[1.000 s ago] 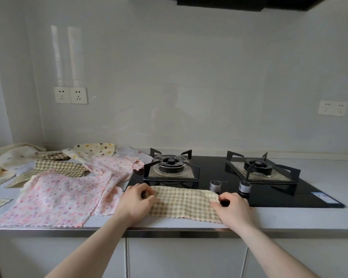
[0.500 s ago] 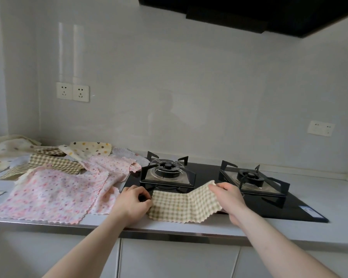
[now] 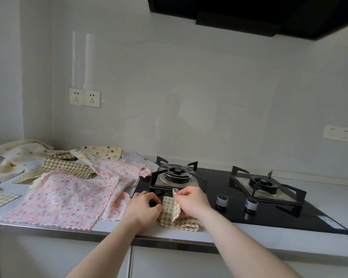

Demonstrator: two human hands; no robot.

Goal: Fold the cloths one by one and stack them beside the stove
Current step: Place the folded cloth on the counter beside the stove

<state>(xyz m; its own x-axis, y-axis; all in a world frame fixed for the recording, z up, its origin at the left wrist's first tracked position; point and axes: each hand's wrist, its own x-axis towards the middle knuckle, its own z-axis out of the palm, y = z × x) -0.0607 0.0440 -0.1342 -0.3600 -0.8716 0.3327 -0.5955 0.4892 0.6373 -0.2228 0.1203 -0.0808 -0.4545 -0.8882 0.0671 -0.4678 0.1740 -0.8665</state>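
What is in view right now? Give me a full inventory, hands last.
checked cloth in hand: 1, beige and white, front counter edge by the stove, half folded
pink floral cloths: at least 2, pink on white, counter left of the stove
other loose cloths: several, cream dotted and beige checked, back left counter
stove: 1, black, two burners, two silver knobs
wall sockets: 2 on the left, 1 plate on the right, white
range hood: 1, black, top
left hand: pinches the cloth's left edge
right hand: pinches the cloth's lifted right edge

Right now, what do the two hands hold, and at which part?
Both hold the checked cloth: the right hand pinches its raised end, the left hand grips its left edge.
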